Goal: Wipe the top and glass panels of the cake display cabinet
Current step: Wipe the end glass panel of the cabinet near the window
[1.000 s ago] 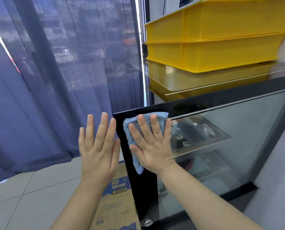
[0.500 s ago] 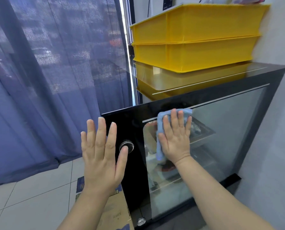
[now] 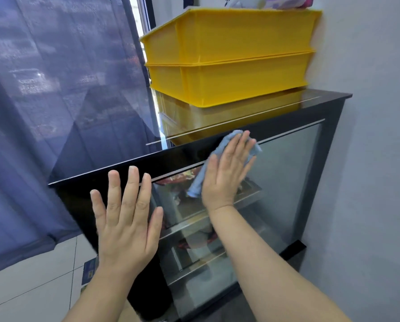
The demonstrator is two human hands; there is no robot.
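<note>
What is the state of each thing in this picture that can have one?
left hand, open, fingers straight, holds nothing.
right hand, flat, presses the cloth on the glass panel.
cloth, crumpled, at the top edge of the glass panel.
glass panel, see-through, with reflections.
crates, two, stacked on the cabinet top.
curtain, drawn, hangs down.

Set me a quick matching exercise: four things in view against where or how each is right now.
1 light blue cloth
2 stacked yellow plastic trays
3 left hand
4 dark blue curtain

a on top of the black glass-fronted cabinet
b open, fingers spread, holding nothing
c hanging left of the cabinet
d pressed to the glass under the right hand

Pairs: 1-d, 2-a, 3-b, 4-c.
</note>
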